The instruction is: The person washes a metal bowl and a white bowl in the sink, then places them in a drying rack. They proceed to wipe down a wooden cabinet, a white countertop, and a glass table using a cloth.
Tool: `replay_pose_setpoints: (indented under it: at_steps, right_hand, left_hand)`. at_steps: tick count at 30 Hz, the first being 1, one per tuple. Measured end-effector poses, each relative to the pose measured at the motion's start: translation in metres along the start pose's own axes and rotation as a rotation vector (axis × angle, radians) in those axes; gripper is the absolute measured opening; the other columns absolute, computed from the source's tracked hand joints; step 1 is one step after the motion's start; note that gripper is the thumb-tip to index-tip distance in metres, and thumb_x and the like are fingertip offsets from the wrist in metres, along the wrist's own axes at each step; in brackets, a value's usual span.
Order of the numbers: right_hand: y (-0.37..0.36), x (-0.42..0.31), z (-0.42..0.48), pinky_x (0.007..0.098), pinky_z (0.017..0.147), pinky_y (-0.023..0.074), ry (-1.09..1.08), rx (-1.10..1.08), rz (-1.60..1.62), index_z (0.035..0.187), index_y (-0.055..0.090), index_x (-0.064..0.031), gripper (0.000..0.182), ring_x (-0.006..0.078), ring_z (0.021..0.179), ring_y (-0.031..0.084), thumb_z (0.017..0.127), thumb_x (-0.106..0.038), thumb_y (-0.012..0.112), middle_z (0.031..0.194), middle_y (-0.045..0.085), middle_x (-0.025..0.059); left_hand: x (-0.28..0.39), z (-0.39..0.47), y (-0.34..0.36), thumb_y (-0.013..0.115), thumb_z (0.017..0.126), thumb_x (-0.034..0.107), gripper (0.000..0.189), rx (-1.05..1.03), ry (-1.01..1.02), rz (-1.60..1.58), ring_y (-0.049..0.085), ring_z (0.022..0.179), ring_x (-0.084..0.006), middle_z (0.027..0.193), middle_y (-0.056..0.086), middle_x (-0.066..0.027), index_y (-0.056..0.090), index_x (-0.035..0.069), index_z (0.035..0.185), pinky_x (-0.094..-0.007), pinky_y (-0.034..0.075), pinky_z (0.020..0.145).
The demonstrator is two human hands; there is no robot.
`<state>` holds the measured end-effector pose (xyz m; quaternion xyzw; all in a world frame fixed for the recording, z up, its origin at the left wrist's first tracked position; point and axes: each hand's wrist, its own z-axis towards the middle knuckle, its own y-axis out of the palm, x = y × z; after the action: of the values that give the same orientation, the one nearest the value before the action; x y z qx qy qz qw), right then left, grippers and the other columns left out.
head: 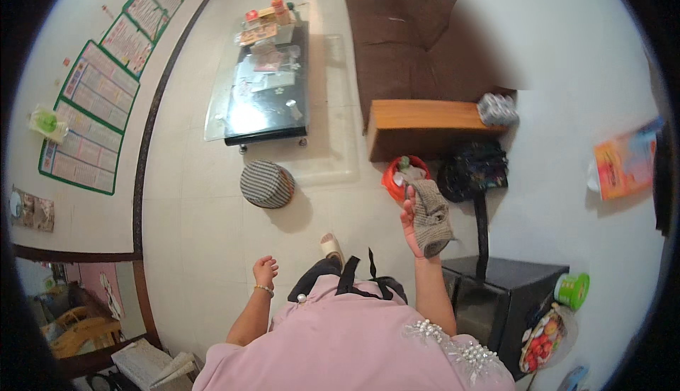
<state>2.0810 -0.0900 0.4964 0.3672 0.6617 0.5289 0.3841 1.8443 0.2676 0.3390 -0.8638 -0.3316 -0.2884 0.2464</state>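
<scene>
My right hand (411,225) carries a brown knitted cloth item (433,215), which lies over the palm and hides part of the hand; the fingertips show at its left edge. Beyond it, a red waste bin (392,183) with rubbish inside stands on the floor by the sofa's wooden end. My left hand (265,272), with a beaded bracelet at the wrist, hangs over the tiled floor with its fingers partly curled and nothing in it. Farther ahead of that hand is a round striped stool (266,184).
A glass-topped coffee table (265,109) bearing packets stands ahead on the left. On the right are a brown sofa (390,67) with a wooden end (425,115), a black fan-like appliance (473,173) and a dark cabinet (520,274). A fruit basket (544,338) sits beside the cabinet.
</scene>
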Motion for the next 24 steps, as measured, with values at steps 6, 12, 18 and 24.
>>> replay_pose_setpoints:
  at_steps: [6,12,18,24]
  right_hand:
    - [0.041,0.024,0.129,0.0449,0.081,0.0493,0.066,0.019,-0.463,0.127,0.042,-0.0069,0.052,0.0313,0.097,0.058,0.087,-0.039,0.045,0.122,0.051,0.0143]
    - [0.025,0.022,0.253,0.0326,0.085,0.0453,-0.014,0.213,-0.367,0.102,0.059,-0.0055,0.026,0.0224,0.094,0.058,0.085,-0.023,0.051,0.107,0.059,0.0107]
    - [0.096,0.041,0.416,0.0321,0.087,0.0430,-0.337,-0.462,-2.255,0.100,0.060,-0.0047,0.022,0.0257,0.098,0.054,0.082,-0.016,0.051,0.110,0.057,0.0120]
    - [0.080,0.043,0.553,0.0314,0.084,0.0442,0.512,-0.022,-0.395,0.105,0.053,-0.0040,0.026,0.0213,0.093,0.055,0.084,-0.019,0.049,0.103,0.057,0.0091]
  left_hand:
    - [0.084,0.065,0.036,0.047,0.083,0.006,0.021,-0.077,0.047,-0.084,0.059,0.068,-0.0156,0.090,0.061,-0.0083,0.053,0.004,0.103,-0.0241,0.047,0.053]
    - [0.163,0.126,0.130,0.048,0.084,0.007,0.017,-0.261,0.105,-0.045,0.059,0.065,-0.0114,0.086,0.063,-0.0062,0.057,0.003,0.097,-0.0213,0.046,0.052]
    - [0.203,0.183,0.157,0.052,0.084,0.012,0.017,-0.166,0.138,0.019,0.059,0.065,-0.0118,0.080,0.061,-0.0047,0.057,0.004,0.099,-0.0223,0.046,0.053]
    - [0.175,0.180,0.137,0.054,0.084,0.017,0.019,0.131,-0.237,-0.282,0.058,0.060,-0.0159,0.079,0.059,-0.0069,0.054,0.005,0.099,-0.0260,0.045,0.049]
